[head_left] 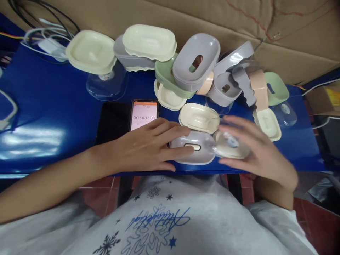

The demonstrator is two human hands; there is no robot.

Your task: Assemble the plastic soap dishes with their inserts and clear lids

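Fingers spread apart, my left hand point(156, 147) lies over the left end of a gray dish point(207, 150), one fingertip by its slot. That dish sits along the near edge of the blue table point(77, 124), right of center. At its right end, my right hand point(255, 145) curves around a clear cover point(231, 140), fingers apart; blur keeps me from telling whether they grip it. Just beyond the gray dish lies a cream dish point(199, 117). Left of it, a phone point(143, 115) reads 00:03:31.
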